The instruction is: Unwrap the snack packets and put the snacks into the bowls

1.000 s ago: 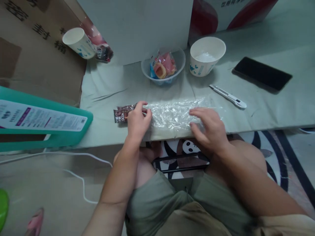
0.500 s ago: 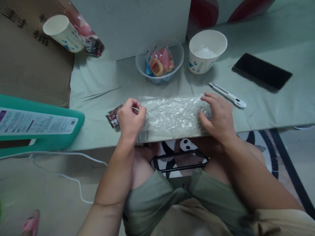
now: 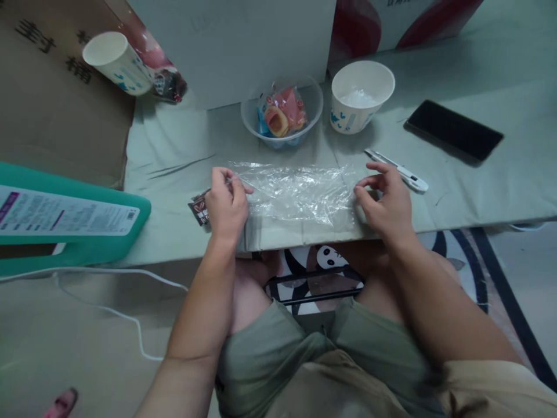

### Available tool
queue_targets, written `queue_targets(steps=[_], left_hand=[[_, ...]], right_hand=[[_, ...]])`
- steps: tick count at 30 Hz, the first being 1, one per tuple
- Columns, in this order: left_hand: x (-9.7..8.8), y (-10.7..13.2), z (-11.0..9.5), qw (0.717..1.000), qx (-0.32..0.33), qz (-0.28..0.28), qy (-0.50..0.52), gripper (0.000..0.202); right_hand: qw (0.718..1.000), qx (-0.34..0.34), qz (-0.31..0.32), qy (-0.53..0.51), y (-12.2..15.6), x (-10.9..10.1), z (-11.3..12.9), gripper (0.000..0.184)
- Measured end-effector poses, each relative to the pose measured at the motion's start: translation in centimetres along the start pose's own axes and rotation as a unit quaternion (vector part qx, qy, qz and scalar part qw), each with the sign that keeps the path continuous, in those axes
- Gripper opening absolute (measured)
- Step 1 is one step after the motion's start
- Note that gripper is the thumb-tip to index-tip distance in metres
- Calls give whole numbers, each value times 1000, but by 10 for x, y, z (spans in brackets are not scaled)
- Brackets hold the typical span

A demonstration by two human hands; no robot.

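A crumpled sheet of clear plastic wrap lies stretched across the near edge of the low table. My left hand pinches the sheet's left end, fingers curled together. My right hand pinches the right end between thumb and fingers. Under my left hand lies a dark brown cocoa sachet, partly hidden by my fingers.
A clear bowl of wrapped snacks and a white paper cup stand behind the wrap. A box cutter lies by my right hand, a black phone farther right. A second paper cup stands far left, a teal container lies at left.
Both hands moved from pressing flat on the wrap to pinching its two ends. The sheet is now pulled wider and flatter.
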State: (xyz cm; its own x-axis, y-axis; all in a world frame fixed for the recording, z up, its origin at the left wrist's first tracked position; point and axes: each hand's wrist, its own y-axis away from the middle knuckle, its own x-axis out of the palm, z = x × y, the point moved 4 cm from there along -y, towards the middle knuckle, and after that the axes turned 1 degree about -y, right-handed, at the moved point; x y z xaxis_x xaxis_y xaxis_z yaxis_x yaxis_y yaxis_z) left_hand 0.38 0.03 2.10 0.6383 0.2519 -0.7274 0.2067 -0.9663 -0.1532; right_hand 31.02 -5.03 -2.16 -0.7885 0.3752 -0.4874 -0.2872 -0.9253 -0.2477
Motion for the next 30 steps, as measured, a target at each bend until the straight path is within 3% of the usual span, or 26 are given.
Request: queue_targets(steps=[5,10,17,22,26,30], left_hand=[[9,3,-6,999,-1,33,-37,12],[20,2,-13,996,3,40,-81,13],[32,-6,-25,991,16,34,-127,12],[43,-5,-26,985,31,49,-160,38],[46,-6,-24,983,48,82,-158,43],[49,-11,-22,985,89,125,-74,48]], right_hand=[[993,62,-48,-83,-7,-4,3,28],[995,73,-69,12,-20,-14,-9,29],[986,-15,-69,154,-22,-20,-23,40],[973,-113,-111,165,-16,-22,-10,43],[969,-156,-62,181,-11,-13,2,40],[968,-169,-27,183,-5,-10,8,43]])
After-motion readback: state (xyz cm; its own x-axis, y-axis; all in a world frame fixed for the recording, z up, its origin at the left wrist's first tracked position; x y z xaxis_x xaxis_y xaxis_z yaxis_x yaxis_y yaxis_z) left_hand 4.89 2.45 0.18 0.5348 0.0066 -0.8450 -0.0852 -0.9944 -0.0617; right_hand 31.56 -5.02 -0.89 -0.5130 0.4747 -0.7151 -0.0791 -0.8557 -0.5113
